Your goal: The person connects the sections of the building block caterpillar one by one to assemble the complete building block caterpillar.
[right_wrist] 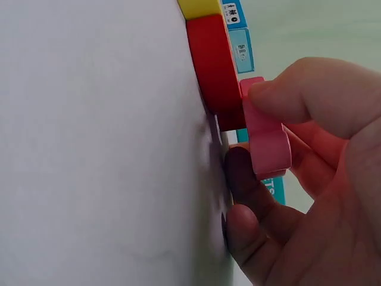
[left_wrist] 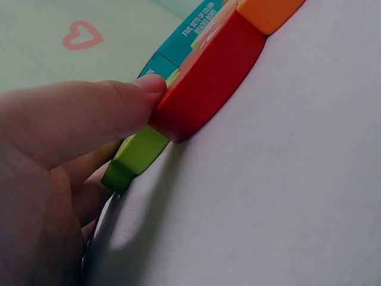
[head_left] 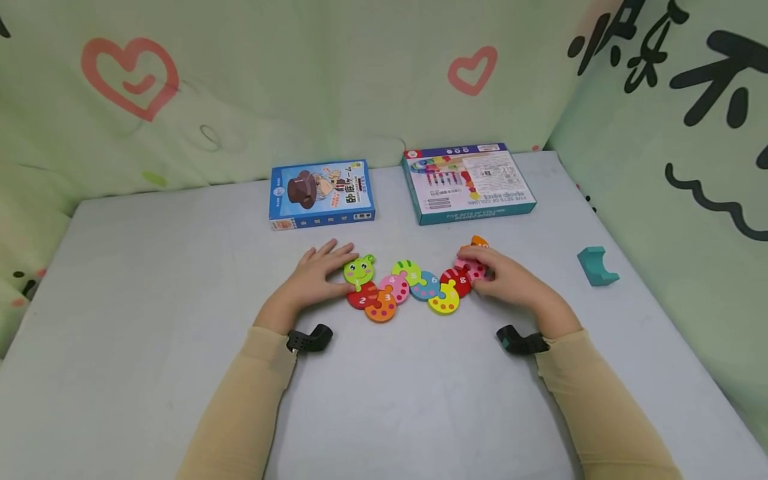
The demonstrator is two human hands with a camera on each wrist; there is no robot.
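Observation:
A caterpillar puzzle of round numbered pieces lies in a wavy row on the table. At its left end are the green smiling head piece point(head_left: 359, 271) and the red piece numbered 2 point(head_left: 363, 297). My left hand point(head_left: 315, 275) rests beside them, fingers stretched out by the head, thumb point(left_wrist: 119, 110) touching the red piece's edge. At the other end my right hand point(head_left: 507, 275) pinches a pink piece point(right_wrist: 266, 134), tilted and raised against the red piece numbered 8 point(head_left: 457, 283). An orange piece point(head_left: 479, 241) lies just beyond the right fingers, partly hidden.
A blue box with a hat picture point(head_left: 322, 193) and a teal-edged box point(head_left: 470, 183) lie along the table's back. A small teal curved block point(head_left: 597, 267) stands near the right edge. Patterned green cloth hangs behind the white table point(head_left: 150, 300).

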